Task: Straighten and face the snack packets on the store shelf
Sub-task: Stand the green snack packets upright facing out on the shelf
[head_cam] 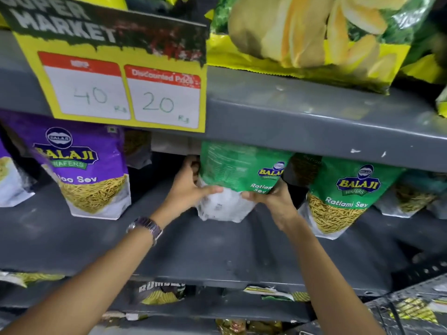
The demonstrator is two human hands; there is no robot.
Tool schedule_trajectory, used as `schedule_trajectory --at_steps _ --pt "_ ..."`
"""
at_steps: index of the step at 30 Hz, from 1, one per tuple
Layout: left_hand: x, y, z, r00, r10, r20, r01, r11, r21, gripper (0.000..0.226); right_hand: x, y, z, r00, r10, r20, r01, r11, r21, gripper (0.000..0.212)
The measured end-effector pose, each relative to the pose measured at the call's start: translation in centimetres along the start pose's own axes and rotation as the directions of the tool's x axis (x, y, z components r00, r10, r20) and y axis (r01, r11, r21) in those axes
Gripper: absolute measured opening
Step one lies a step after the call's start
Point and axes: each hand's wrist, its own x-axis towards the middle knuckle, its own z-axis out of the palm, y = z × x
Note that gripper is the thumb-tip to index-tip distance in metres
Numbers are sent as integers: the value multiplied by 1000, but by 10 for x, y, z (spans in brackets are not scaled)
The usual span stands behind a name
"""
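A green Ratlami Sev packet (232, 170) stands on the grey middle shelf (193, 250), turned so its printed back and side face me. My left hand (191, 184) grips its left edge, thumb across the white bottom. My right hand (268, 197) holds its lower right corner. A second green Ratlami Sev packet (343, 197) stands just to the right, facing front and leaning left. A purple Aloo Sev packet (87, 170) stands facing front at the left, apart from my hands.
A yellow price sign (125, 93) hangs from the upper shelf edge (314, 117). Large yellow-green chip bags (309, 37) sit above. More packets stand behind at the far right (411, 194) and far left (9, 182). Packets lie on the lower shelf (159, 293).
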Motion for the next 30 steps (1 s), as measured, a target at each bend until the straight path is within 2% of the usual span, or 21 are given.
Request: schedule_trajectory --at_steps 3,8,11,14,16,19,24,28,30 --pt "20 -13 2 997 14 80 -17 999 40 79 -2 8 -1 996 -53 -68 52 998 -28 55" --pt "24 -33 3 1000 14 7 -14 1000 10 76 -1 3 3 997 -72 15 73 995 -74 57" --pt "12 -35 6 988 65 -144 -44 988 145 79 -5 -11 -1 996 -90 -26 90 996 -19 50" --pt "-14 -33 16 931 136 -339 -19 945 327 93 -5 -24 -12 983 -130 -130 143 984 102 37" --pt "-34 -32 31 900 182 -397 -36 937 348 86 -3 -30 -16 981 -128 -146 145 983 112 33" --pt "-55 -32 63 919 172 -354 -45 939 340 79 -5 -35 -14 966 -177 -190 181 983 4 28" --pt "-63 -27 108 933 188 -307 -89 947 309 112 -19 -40 -5 931 -275 -239 255 961 -108 33" --pt "-54 -25 116 943 168 -288 -88 959 271 124 -32 -39 1 950 -250 -188 221 961 -163 37" --pt "-48 -25 113 946 167 -279 -96 963 251 126 -40 -40 2 965 -232 -124 211 964 -163 29"
